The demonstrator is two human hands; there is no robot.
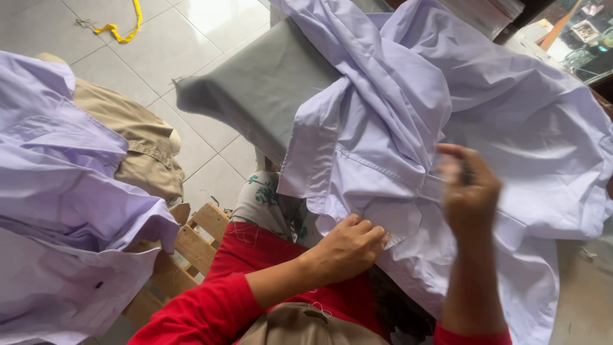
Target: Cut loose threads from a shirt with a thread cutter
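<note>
I saw the lilac shirt [447, 115] spread over the grey-covered table [255, 83], hanging into the lap. Left hand [348, 246] pinched its lower hem shut; right hand [469, 188], raised just right, gripped a shirt strip, blurred.

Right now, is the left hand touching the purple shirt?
Touching. The head view shows the left hand gripping a fold of the purple shirt, fingers curled on it.
</note>
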